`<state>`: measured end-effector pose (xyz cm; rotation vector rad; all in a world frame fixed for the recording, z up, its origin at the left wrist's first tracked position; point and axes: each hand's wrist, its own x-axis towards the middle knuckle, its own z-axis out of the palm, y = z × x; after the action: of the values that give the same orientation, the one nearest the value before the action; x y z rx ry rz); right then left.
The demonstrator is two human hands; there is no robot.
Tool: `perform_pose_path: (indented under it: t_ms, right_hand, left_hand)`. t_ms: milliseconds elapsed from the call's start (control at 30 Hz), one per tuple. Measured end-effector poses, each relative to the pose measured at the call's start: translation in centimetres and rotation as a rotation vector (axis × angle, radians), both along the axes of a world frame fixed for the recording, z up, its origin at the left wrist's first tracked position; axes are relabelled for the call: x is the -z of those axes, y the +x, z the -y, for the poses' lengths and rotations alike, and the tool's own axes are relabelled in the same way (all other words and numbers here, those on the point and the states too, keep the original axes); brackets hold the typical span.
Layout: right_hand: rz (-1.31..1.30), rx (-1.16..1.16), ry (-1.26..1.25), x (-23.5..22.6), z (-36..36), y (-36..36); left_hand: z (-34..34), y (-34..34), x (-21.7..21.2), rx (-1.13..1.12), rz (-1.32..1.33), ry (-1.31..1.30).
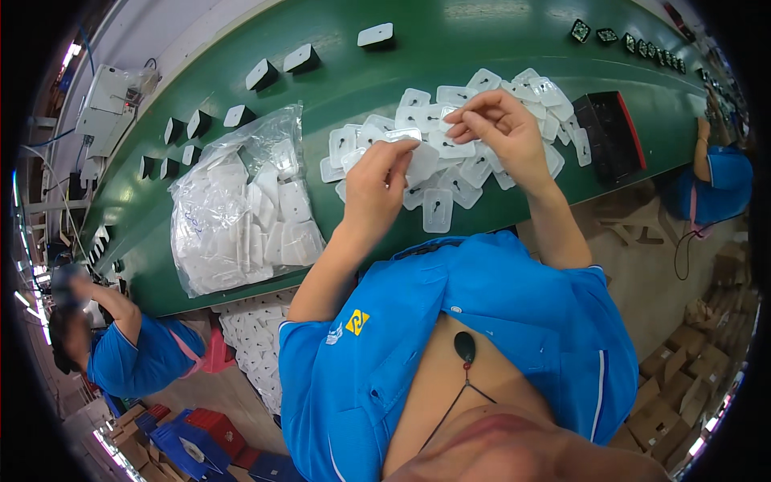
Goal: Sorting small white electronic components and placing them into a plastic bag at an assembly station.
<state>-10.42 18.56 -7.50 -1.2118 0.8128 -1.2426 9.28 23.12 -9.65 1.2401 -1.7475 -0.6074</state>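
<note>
Over the green table my left hand [379,183] is closed, its thumb and fingers pinching a translucent white plastic piece [422,165]. My right hand [507,135] is raised a little to the right, its thumb and forefinger drawn together; whatever may be between them is too small to make out. Below and around both hands spreads a heap of rounded-square translucent white plastic covers [438,210], many with a small black part at the centre. To the left of my left hand lies a clear plastic bag [210,233] full of similar white pieces.
A black box [609,149] with a red edge stands right of the heap. Black blocks with white tops [301,58] line the far side of the green table [345,84]. Small dark parts [607,35] sit far right. Co-workers in blue are at both sides.
</note>
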Motion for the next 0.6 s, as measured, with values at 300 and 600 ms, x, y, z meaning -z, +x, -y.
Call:
perform_pose_path:
  t_ms: [300, 600]
  right_hand:
    - [-0.031, -0.108, 0.073, 1.0, -1.3, 1.5]
    - [-0.150, -0.155, 0.084, 0.3, -1.5, 1.4]
  left_hand:
    - [0.2, -2.1, -0.9, -0.036, 0.025, -0.273]
    - [0.0, -1.5, -0.8, 0.019, -0.136, -0.105]
